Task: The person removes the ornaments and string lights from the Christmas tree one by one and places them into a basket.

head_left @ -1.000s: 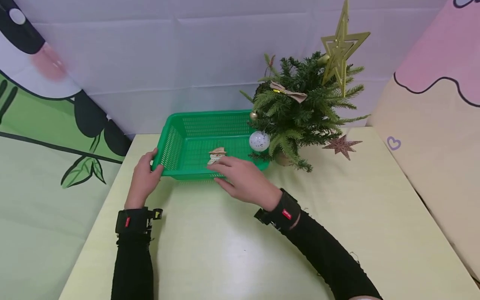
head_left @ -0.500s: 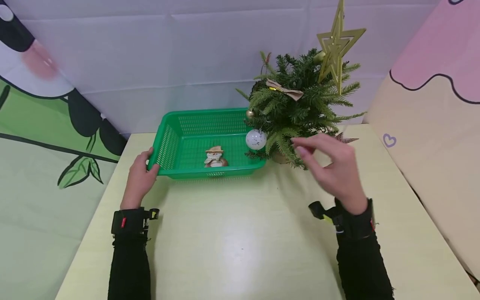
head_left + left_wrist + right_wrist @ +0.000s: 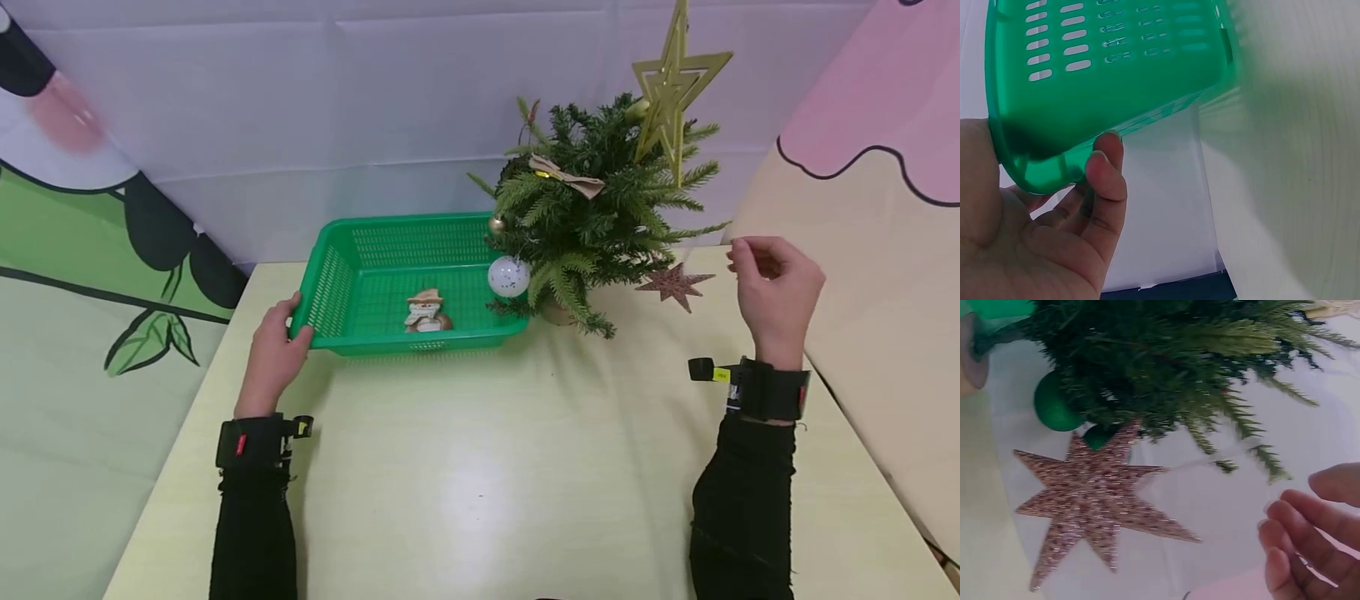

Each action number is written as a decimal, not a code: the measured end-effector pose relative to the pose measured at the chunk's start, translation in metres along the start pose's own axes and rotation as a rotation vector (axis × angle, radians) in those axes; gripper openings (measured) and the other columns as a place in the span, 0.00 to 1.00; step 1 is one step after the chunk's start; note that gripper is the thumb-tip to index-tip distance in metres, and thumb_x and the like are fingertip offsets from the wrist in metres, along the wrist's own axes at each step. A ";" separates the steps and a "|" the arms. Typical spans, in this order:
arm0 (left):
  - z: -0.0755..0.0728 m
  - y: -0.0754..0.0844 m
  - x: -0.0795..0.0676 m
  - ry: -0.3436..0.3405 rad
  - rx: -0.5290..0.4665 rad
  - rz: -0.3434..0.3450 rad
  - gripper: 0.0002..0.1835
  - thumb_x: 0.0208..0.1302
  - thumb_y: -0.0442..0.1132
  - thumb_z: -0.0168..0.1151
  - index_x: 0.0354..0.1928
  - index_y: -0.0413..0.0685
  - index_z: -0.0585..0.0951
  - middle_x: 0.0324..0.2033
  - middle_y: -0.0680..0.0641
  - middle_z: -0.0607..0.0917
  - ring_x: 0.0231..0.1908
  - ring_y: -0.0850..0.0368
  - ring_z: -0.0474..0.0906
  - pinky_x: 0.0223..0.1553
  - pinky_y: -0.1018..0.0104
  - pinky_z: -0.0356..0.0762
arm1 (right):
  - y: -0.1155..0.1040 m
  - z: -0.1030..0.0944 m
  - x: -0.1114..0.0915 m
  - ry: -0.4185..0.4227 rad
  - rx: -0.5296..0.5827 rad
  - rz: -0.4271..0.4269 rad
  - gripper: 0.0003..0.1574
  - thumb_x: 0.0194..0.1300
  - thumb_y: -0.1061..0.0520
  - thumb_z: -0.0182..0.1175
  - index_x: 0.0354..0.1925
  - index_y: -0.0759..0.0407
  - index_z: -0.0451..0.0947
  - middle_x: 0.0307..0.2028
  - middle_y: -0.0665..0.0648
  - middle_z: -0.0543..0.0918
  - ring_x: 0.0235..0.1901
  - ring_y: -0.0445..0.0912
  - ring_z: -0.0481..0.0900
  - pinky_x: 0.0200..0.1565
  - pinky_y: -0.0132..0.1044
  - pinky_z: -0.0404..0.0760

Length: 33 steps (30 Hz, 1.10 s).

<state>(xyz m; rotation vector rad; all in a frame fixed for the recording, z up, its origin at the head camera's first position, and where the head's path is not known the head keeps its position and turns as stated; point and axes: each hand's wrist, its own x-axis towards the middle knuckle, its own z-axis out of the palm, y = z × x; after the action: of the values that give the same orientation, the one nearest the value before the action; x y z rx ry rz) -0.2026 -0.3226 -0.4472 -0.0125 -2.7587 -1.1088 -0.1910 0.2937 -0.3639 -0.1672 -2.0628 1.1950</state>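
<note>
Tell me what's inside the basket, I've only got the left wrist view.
Observer: A snowman figure lies in the basket.
Operator: Where's the right hand?
Observer: Head view puts it to the right of the tree.
Operator: Touching the ornament next to it?
Observer: No. Right wrist view shows a clear gap between it and the glittery star.

A pale cloth point(image 3: 405, 108) stands behind the table point(image 3: 480, 442) between printed panels point(image 3: 840, 100).

Free passage over near tabletop point(image 3: 480, 450), tree point(image 3: 592, 221) as obstacle beside basket point(image 3: 360, 342)
</note>
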 end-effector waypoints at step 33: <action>0.002 -0.004 0.001 0.007 -0.014 -0.007 0.32 0.79 0.37 0.47 0.80 0.37 0.57 0.65 0.29 0.71 0.40 0.43 0.75 0.29 0.75 0.74 | 0.005 0.039 0.008 0.288 -0.202 -0.165 0.19 0.75 0.57 0.58 0.37 0.69 0.89 0.31 0.68 0.88 0.28 0.15 0.62 0.39 0.22 0.61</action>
<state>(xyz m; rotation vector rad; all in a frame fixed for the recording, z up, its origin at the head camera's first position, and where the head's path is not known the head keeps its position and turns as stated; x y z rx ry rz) -0.2046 -0.3242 -0.4514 -0.0011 -2.7475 -1.1274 -0.2235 0.2725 -0.3757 -0.2447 -1.8986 0.8108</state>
